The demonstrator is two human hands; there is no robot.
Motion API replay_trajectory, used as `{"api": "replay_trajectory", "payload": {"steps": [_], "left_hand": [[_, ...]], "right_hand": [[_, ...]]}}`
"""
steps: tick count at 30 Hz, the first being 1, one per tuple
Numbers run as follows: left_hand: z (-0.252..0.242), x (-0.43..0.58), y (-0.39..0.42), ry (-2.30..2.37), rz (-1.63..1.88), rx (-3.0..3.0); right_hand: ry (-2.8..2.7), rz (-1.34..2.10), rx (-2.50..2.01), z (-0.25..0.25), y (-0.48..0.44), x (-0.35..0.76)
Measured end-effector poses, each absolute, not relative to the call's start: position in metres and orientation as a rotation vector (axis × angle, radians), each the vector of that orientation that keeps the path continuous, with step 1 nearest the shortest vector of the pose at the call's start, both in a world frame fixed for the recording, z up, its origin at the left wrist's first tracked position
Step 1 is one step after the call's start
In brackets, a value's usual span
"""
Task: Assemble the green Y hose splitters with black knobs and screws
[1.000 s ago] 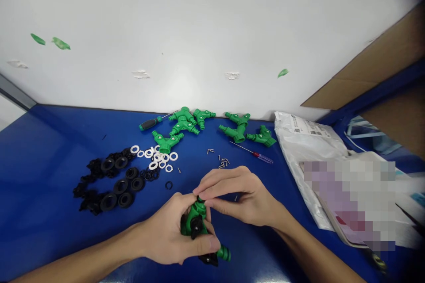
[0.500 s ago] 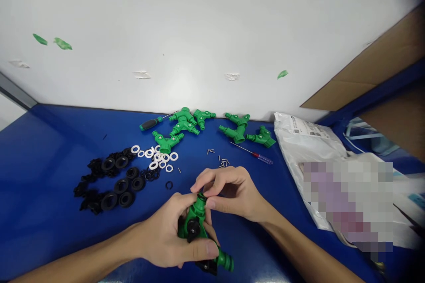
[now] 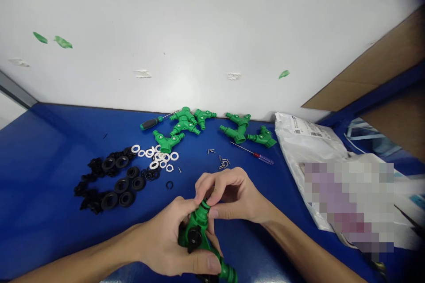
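My left hand (image 3: 175, 241) is wrapped around a green Y-shaped hose splitter (image 3: 202, 219), its thumb across the lower part. A black valve knob (image 3: 194, 238) shows on the splitter's body. At the upper outlet, the fingers and thumb of my right hand (image 3: 232, 194) pinch a thin black O-ring (image 3: 206, 204) around the outlet's end. Fingertips hide part of that ring. The other outlet (image 3: 229, 272) points down to the right, near the bottom edge of the view.
Further back lie several green splitters (image 3: 168, 140), a green-black screwdriver (image 3: 151, 123) and a purple-handled screwdriver (image 3: 264, 158). Small screws (image 3: 224, 163), white washers (image 3: 154, 165), black O-rings (image 3: 151, 174) and black caps (image 3: 122, 185) are spread out. A plastic bag (image 3: 299, 154) is at right.
Both hands and the splitter have shifted slightly down. The O-ring, raised at the outlet's tip before, now sits closer around the outlet's end.
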State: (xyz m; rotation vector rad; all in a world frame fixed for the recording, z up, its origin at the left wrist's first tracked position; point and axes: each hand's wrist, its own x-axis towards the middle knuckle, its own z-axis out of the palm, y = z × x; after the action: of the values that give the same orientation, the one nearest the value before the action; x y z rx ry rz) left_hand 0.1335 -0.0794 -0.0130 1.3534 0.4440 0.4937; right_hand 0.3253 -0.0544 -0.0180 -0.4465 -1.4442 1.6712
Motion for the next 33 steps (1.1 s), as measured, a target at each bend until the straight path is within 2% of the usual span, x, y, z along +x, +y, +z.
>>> {"api": "replay_trajectory", "payload": {"steps": [7,15,23,33], "left_hand": [[-0.022,0.131,-0.08,0.438,0.475,1.348],[-0.026,0.132,-0.078,0.525,0.538,1.386],[-0.029,0.135,-0.085,0.298,0.525,1.256],[-0.035,0.134,-0.088,0.337,0.56,1.294]], "right_hand": [[-1.263,1.853,-0.48,-0.023,-0.052,0.323],[-1.012,1.892,-0.62,-0.034,-0.052,0.318],[-0.971,2.182,-0.399,-0.042,-0.05,0.316],[-0.982,2.205,-0.345,-0.043,-0.049,0.313]]}}
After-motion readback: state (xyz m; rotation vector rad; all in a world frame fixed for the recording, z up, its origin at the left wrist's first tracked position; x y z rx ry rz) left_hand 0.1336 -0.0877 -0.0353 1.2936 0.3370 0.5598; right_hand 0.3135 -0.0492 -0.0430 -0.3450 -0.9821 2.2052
